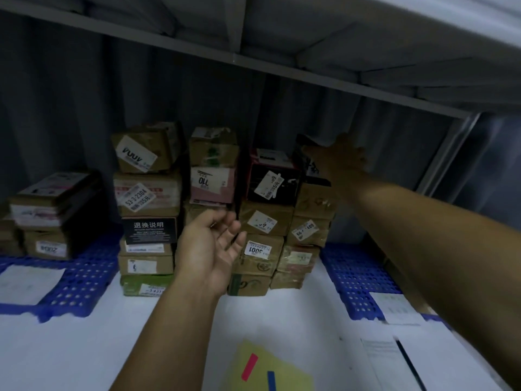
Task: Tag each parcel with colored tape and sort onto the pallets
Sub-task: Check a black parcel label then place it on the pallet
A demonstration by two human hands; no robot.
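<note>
White shelf (282, 320) is carrying stacked parcels (262, 221) between blue pallets (81, 277). Left hand (211, 249) is hovering open and empty. Right hand (341, 159) is touching a black parcel (300, 165), grip unclear.

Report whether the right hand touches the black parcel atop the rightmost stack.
Cannot tell. In the head view the right hand overlaps the black parcel, but blur hides any contact.

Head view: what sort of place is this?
Likely a parcel storage or sorting room: stacked brown cardboard parcels with white labels, blue perforated plastic pallets, and a grey metal shelf overhead.
</note>
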